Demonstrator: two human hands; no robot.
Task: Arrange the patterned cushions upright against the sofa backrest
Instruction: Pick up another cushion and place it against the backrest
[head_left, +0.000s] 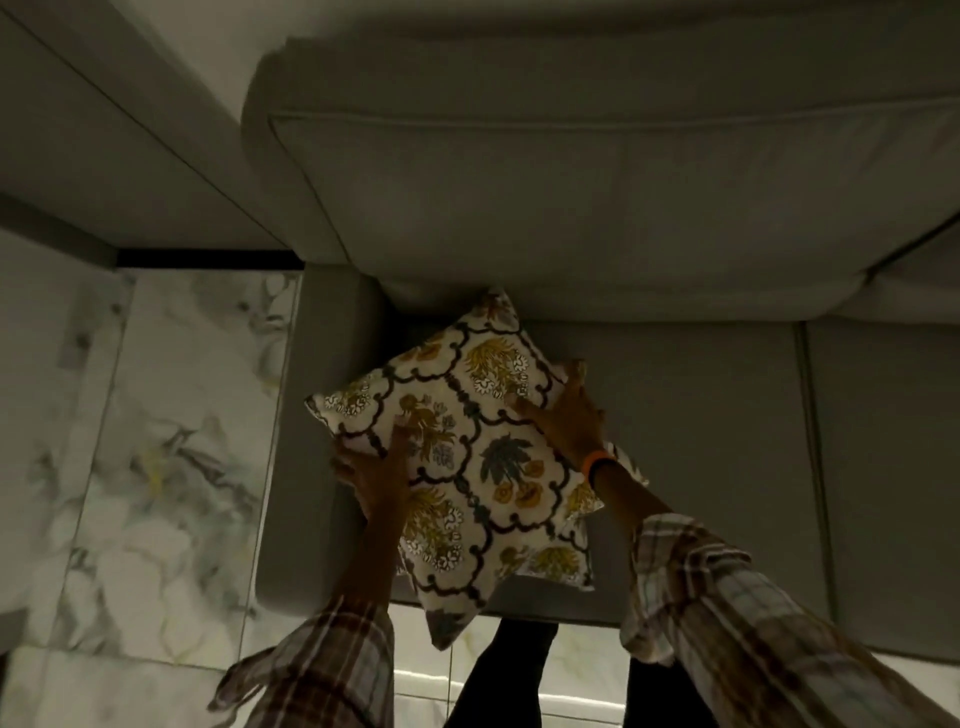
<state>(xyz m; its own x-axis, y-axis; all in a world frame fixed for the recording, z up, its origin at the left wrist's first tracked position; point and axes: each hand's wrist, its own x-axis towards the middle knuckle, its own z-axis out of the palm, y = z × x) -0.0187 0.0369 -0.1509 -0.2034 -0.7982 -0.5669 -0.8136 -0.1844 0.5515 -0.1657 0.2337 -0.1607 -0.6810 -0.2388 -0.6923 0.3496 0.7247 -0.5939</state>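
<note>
Both hands grip one patterned cushion over the near left corner of the grey sofa seat. The left hand clasps its left edge, thumb on the printed face, fingers wrapped behind. The right hand, orange band at the wrist, lies spread on the right edge. The cushion's far corner touches the backrest.
</note>
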